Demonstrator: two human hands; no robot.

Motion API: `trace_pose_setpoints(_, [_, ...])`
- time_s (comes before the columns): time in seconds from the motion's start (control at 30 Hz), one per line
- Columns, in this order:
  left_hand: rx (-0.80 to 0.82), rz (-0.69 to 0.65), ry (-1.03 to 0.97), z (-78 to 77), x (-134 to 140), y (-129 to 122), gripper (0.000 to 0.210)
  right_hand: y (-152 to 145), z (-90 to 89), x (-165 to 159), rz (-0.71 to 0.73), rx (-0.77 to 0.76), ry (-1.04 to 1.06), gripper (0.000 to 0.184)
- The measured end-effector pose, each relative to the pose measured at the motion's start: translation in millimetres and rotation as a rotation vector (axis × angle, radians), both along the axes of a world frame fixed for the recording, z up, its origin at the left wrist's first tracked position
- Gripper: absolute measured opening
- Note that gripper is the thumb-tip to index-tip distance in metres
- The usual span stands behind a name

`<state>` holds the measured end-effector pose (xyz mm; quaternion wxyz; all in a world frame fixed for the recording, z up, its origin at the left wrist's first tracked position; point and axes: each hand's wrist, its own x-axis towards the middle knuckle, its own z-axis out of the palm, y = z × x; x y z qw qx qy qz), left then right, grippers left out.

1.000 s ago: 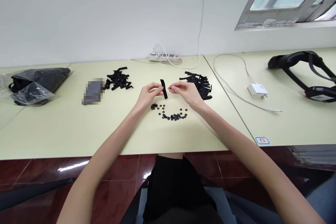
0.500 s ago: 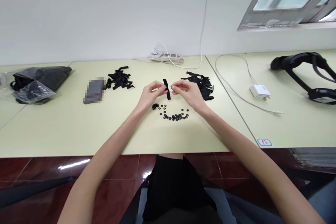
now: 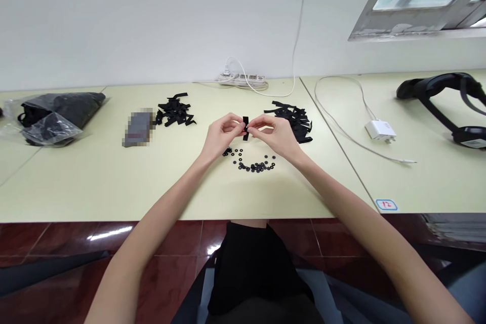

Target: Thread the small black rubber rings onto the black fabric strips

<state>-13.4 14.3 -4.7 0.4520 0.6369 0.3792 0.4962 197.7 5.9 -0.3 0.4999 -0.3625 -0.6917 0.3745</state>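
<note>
In the middle of the table, my left hand (image 3: 222, 136) pinches a short black fabric strip (image 3: 245, 120) held upright. My right hand (image 3: 276, 135) is closed too, its thumb and fingertips meeting at the strip's middle, and whatever small thing they hold is hidden. Below the hands lie several small black ring-like discs (image 3: 256, 167), with a smaller cluster of discs (image 3: 228, 152) beside my left wrist. One pile of black strips (image 3: 174, 111) sits to the left of my hands. Another pile of strips (image 3: 298, 121) is partly behind my right hand.
A plastic bag with black contents (image 3: 61, 116) and a blurred grey item (image 3: 138, 128) lie on the left. Along the wall rests a power strip (image 3: 243, 80). To the right are a white charger (image 3: 379, 130) with its cable and a black headset (image 3: 436, 96).
My right hand has moved left until its fingertips meet the strip. The strip has straightened to nearly vertical between both hands. The view has shifted slightly.
</note>
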Motion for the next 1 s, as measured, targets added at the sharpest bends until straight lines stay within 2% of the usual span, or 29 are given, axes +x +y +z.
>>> trace_pose_setpoints(0.2, [0.037,-0.02,0.022,1.7,2,-3,0.045,0,-0.6,0,-0.069,0.092,-0.067,0.012])
trace_pose_setpoints(0.57, [0.056,-0.042,0.026,0.2,0,1,0.048,5,-6.4,-1,0.015,-0.106,0.025,0.024])
trace_pose_setpoints(0.73, [0.051,-0.066,0.019,1.9,1,-1,0.047,8,-12.3,-1,-0.027,-0.117,0.042,0.03])
trace_pose_setpoints(1.0, [0.083,-0.049,0.06,4.2,0,0,0.048,5,-9.8,-2,-0.092,0.044,-0.058,0.021])
